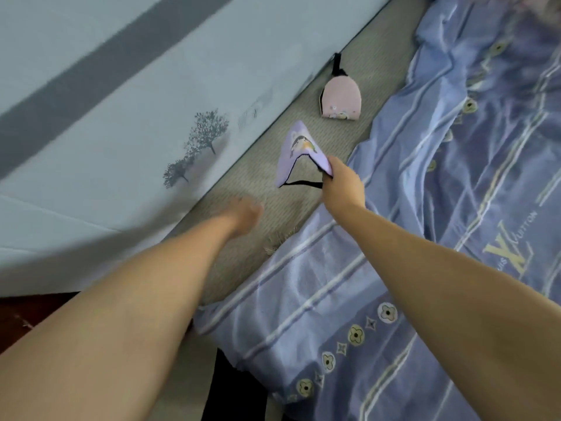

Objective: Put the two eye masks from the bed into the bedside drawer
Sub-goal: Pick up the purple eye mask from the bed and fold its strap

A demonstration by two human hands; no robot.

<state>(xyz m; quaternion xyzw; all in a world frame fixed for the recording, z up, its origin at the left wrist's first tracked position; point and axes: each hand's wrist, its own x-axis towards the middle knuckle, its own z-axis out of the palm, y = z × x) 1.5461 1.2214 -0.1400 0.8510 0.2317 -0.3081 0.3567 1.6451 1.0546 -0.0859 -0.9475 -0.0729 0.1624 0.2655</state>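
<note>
From the head view, the right hand (pixel 341 185) has pinched one end of the lilac eye mask (pixel 299 151) between its fingers, which are closed on the fabric and the strap. The mask is pale purple with a small cartoon figure printed on its face; it is bent into a peak, and its black strap (pixel 300 184) is stretched in a line between its lower end and the hand. It is over the bare strip of woven bed mat (pixel 376 65), close to the edge where the mat meets the wall (pixel 121 95); whether it touches the mat I cannot tell.

The pink eye mask (pixel 340 100) lies further up the same strip, folded in half into a rounded shape, with a small print along its lower edge and a black strap (pixel 337 63) trailing from its top towards the wall. It is apart from the lilac one and from both hands.

The left hand (pixel 244 215) is low over the mat, near the wall edge, but blurred: how its fingers stand I cannot tell.

A blue striped quilt (pixel 440 208) covers the rest of the bed, and its far side is cut off by the frame's edge. The drawer is out of sight.
</note>
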